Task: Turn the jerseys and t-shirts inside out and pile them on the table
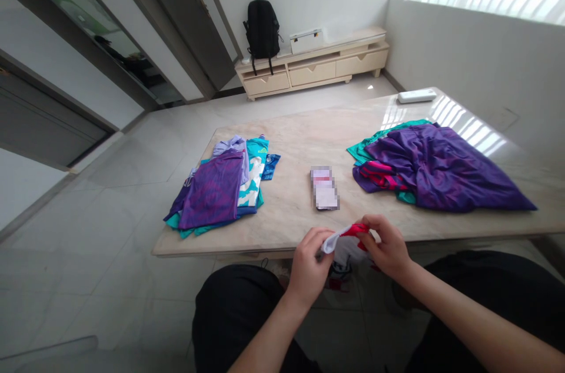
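My left hand (309, 267) and my right hand (386, 246) both grip a white and red garment (346, 237) at the near edge of the marble table (291, 208). The cloth hangs down between my knees below the table edge. A folded stack of purple, teal and blue clothes (220, 187) lies on the table's left side. A loose heap of purple, teal and pink clothes (435, 167) covers the right side. Between them lies a small blurred flat object (324, 187), just beyond my hands.
A white remote-like item (416, 96) rests at the table's far right corner. A low cream cabinet (313, 67) stands against the back wall with a black backpack (262, 29) and a white box (306, 40) on it. Pale tiled floor (88, 255) spreads to the left.
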Motion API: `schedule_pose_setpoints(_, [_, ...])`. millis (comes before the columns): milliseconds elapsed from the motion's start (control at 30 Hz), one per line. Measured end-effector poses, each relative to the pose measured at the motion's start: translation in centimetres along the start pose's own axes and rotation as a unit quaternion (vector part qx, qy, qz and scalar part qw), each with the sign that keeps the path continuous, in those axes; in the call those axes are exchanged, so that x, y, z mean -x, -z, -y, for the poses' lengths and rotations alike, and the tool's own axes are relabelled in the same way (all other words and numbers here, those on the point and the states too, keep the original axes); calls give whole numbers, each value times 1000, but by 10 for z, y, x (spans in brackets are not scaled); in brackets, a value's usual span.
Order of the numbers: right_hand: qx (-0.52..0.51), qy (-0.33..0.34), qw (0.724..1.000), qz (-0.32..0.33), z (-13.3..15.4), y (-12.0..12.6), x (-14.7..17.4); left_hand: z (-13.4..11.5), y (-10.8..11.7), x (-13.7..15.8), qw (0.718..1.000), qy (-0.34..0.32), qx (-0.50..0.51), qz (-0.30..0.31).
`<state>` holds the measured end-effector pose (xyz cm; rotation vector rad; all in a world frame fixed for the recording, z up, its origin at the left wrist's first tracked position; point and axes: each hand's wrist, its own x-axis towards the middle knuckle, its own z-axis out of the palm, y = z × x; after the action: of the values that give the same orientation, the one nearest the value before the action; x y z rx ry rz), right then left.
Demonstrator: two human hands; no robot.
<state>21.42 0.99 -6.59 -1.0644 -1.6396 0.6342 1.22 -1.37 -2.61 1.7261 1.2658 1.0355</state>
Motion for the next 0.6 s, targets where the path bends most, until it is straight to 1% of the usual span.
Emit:
schedule_pose_setpoints(67, [10,40,999,-20,5,2,5,-5,3,5,1000,-15,-14,-2])
schedule_pose_setpoints(133, [-4,65,997,-33,12,6,10,-12,7,12,999,-40,-29,-3])
schedule_pose_setpoints(233, [-52,85,995,-13,29,16,14,-23,13,26,995,-86,-43,-18])
schedule_pose_setpoints(300, [-61,106,992,5,44,26,13,-30,16,35,992,-117,-47,-28])
schedule_pose_setpoints(367, [-36,129,991,25,60,38,9,-38,20,43,987,-148,-53,-34])
schedule_pose_setpoints(467, [34,157,985,56,83,55,2,-48,24,51,975,-199,-82,-53])
schedule_pose_setpoints(600, [109,187,975,52,104,65,2,-53,27,58,958,-243,-127,-80])
